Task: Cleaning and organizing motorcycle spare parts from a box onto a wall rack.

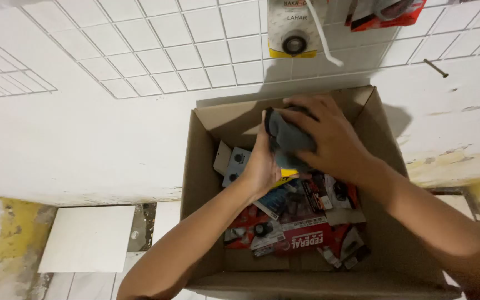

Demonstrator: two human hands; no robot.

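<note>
A brown cardboard box [198,178] stands open below me against a white wall. Both my hands are inside it, near its far side. My right hand [329,136] presses a grey cloth [284,136] down from above. My left hand [262,166] holds the same bundle from the left side; a yellow edge of a packet [288,173] shows under the cloth. Whatever the cloth wraps is hidden. Below my hands the box holds several flat red, black and white retail packets [301,233] of small parts.
White tiled wall [140,50] above, with a hanging packet holding a black ring [294,33] and a red packet [384,14]. A nail [435,68] sticks out at the right. A loose white tile [87,239] lies on the floor at the left.
</note>
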